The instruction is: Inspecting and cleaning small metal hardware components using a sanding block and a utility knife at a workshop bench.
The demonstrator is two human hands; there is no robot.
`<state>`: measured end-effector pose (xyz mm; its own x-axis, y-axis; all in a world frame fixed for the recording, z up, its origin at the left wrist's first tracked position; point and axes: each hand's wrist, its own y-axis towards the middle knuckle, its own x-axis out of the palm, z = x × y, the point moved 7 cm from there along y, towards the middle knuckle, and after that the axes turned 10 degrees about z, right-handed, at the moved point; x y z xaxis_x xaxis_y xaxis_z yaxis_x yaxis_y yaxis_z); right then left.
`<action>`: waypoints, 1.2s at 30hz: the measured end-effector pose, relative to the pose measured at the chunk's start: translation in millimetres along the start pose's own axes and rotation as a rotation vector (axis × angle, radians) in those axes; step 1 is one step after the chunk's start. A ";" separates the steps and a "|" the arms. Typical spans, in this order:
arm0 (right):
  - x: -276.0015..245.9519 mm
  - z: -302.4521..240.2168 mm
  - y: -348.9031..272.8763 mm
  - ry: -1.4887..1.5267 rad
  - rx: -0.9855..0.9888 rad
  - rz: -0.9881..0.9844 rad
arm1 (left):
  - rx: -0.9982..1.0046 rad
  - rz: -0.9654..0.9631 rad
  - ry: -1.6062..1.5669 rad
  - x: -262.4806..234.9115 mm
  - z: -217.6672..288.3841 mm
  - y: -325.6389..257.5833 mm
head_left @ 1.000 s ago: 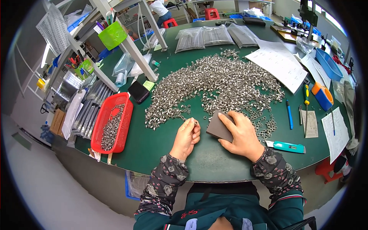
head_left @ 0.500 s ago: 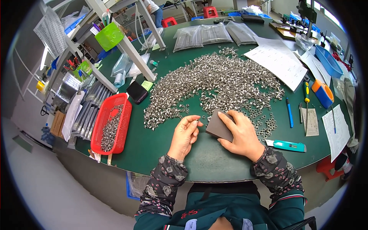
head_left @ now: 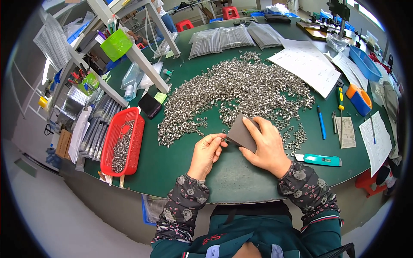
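Observation:
My left hand [head_left: 203, 155] pinches a small silver metal ring [head_left: 223, 139] between thumb and forefinger, its other fingers curled. Most of that ring is hidden by the fingertips. My right hand [head_left: 270, 148] grips a dark grey sanding block [head_left: 241, 133] from above and the right. The block is tilted, and its left corner meets the ring at my left fingertips. Just beyond both hands spreads a large pile of short metal rings [head_left: 241, 88] on the green tabletop [head_left: 234, 180]. Several loose rings [head_left: 296, 137] lie right of my right hand.
A red basket [head_left: 139, 133] of small metal parts stands at the left, beside a black phone [head_left: 149, 105]. Rightward lie a teal cutter knife [head_left: 320, 160], a blue pen [head_left: 322, 122], a screwdriver [head_left: 340, 101] and papers [head_left: 307, 71]. Bagged metal tubes [head_left: 234, 38] sit at the back.
The sanding block has come left and up against the ring at my left fingertips, where a small gap showed before. The whole view has shifted slightly.

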<state>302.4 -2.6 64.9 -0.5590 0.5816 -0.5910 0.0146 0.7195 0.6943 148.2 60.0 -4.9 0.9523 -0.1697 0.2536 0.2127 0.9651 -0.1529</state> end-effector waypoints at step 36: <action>-5.2 4.4 -0.2 -0.009 -0.020 0.048 | 0.026 -0.051 -0.020 1.0 2.2 0.2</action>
<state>308.9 -4.0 66.0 -0.5503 0.6189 -0.5604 0.0248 0.6830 0.7300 148.7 60.5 -2.5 0.9357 -0.2155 0.2794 0.2553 0.9601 -0.1143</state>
